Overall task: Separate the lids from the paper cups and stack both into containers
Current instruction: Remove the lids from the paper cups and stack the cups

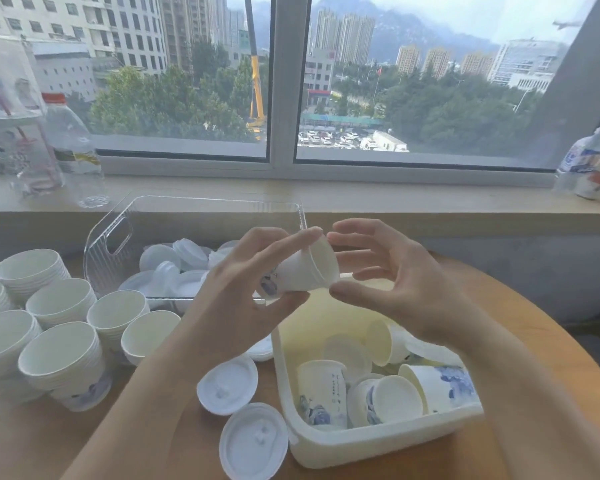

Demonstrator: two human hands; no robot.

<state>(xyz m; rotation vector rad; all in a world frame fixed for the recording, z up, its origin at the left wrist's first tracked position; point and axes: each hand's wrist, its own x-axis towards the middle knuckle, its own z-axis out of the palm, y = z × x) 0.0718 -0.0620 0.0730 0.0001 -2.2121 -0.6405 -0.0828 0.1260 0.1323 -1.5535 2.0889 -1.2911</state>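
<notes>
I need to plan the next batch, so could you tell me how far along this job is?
Done: stacked white paper cups at left, white plastic lids in the clear bin. In hand: left hand holds one lidless cup. Left: cups in the cream tub.

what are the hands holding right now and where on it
The left hand grips a paper cup around its side wall, tipped sideways. The right hand has fingertips at the cup's rim, holding nothing else.
</notes>
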